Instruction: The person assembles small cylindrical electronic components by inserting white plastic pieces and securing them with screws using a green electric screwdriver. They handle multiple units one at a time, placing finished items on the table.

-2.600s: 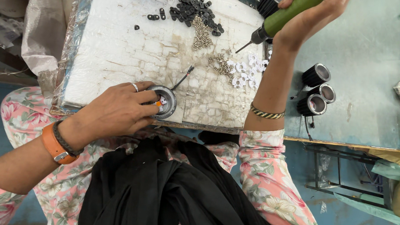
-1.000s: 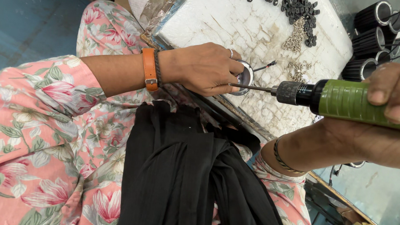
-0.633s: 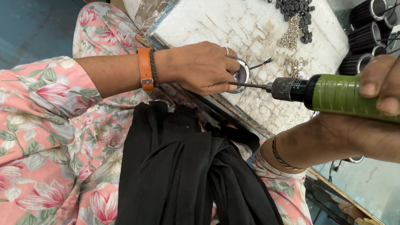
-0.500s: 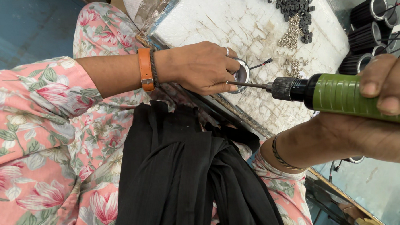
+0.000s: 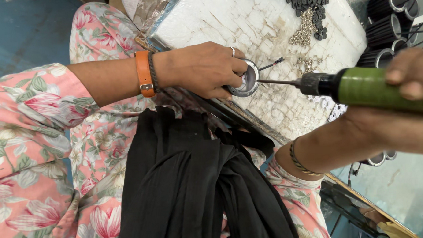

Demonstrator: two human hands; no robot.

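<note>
Round metal fitting [image 5: 247, 81] gripped in left hand [image 5: 201, 69], green screwdriver [image 5: 362, 87] tip inside

You have a small round metal ring part [image 5: 247, 81] with a shiny silver rim, tipped on its side at the edge of the white worktop [image 5: 215, 20]. Your green power screwdriver [image 5: 372, 89] lies level, and its thin bit points into the open middle of the ring part.
</note>
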